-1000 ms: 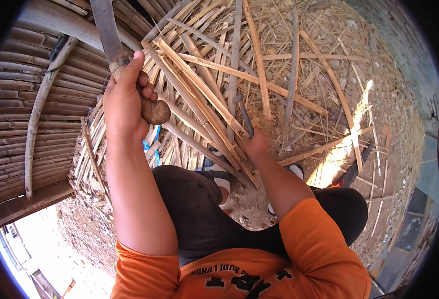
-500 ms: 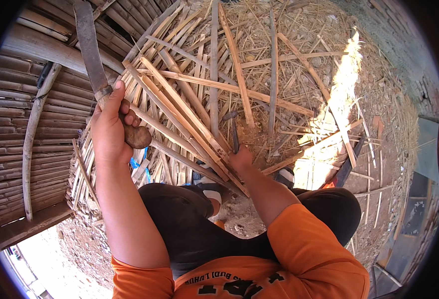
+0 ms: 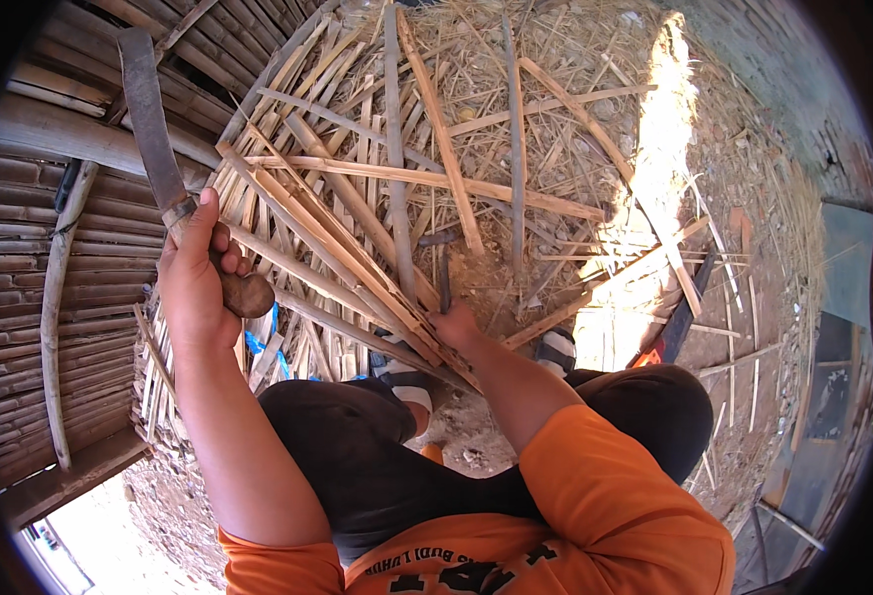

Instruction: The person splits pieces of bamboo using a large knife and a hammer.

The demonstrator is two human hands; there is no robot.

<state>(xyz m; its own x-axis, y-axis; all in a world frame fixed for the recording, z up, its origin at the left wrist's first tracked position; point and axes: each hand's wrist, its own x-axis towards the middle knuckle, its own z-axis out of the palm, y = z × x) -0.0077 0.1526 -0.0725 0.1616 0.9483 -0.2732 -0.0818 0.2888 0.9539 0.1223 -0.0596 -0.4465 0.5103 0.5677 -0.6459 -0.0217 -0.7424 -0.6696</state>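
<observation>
My left hand (image 3: 196, 273) is raised at the left, closed round the knobbed wooden handle of a machete (image 3: 152, 124). Its broad, dark blade points up and away, clear of the bamboo. Low in the middle, my right hand (image 3: 453, 325) is closed at the near end of some split bamboo strips (image 3: 342, 243), which slant up to the far left. The grip is partly hidden. Right beside its knuckles stands a thin dark rod (image 3: 445, 280) with a short dark crosspiece at its far end; whether the hand also touches it I cannot tell.
Loose bamboo strips (image 3: 439, 129) criss-cross the straw-littered ground. A bamboo slat wall (image 3: 10, 297) stands close on the left. A dark blade-like object (image 3: 689, 307) with red at its near end lies beyond my right knee. Sunlight crosses the ground at right.
The whole view has shifted slightly, moving the scene left. The held bamboo strips look closer together and a little turned. Both hands keep their grips, and the machete stays raised.
</observation>
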